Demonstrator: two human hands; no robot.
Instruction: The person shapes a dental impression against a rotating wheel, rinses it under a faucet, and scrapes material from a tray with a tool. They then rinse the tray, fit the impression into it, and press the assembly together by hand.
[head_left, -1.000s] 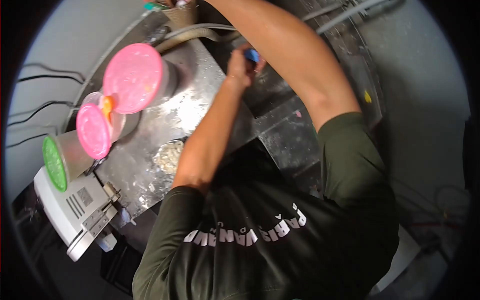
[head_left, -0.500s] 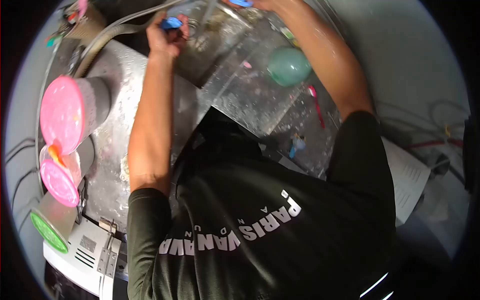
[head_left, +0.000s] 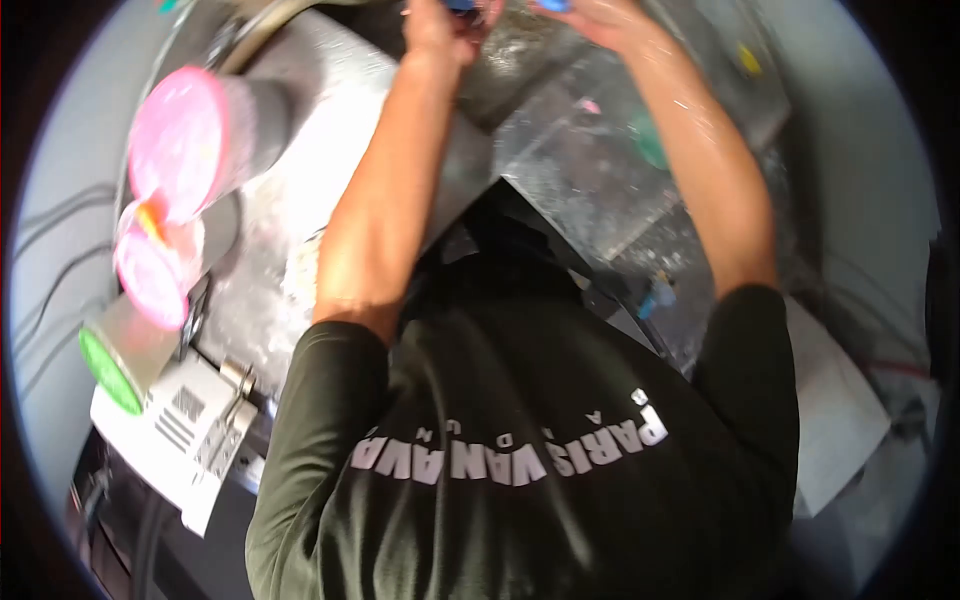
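My left hand is at the top edge, fingers curled around a small dark-blue item whose kind I cannot make out. My right hand, partly cut off by the frame's top, has a bright-blue item at its fingers; whether the two blue pieces are one thing is hidden. Beneath the hands lies a wet metal sink basin. The right forearm looks wet and covers most of a translucent green round object. A small pink piece lies on the metal surface beside the basin.
Along the left stand tubs with a large pink lid, a smaller pink lid and a green lid. A white device is below them. A blue scrap lies near my body; a yellow bit is at upper right.
The view has shifted, so the tubs and counter appear higher and further right. Both hands appear further right and nearer the top edge. The red toothbrush is no longer visible.
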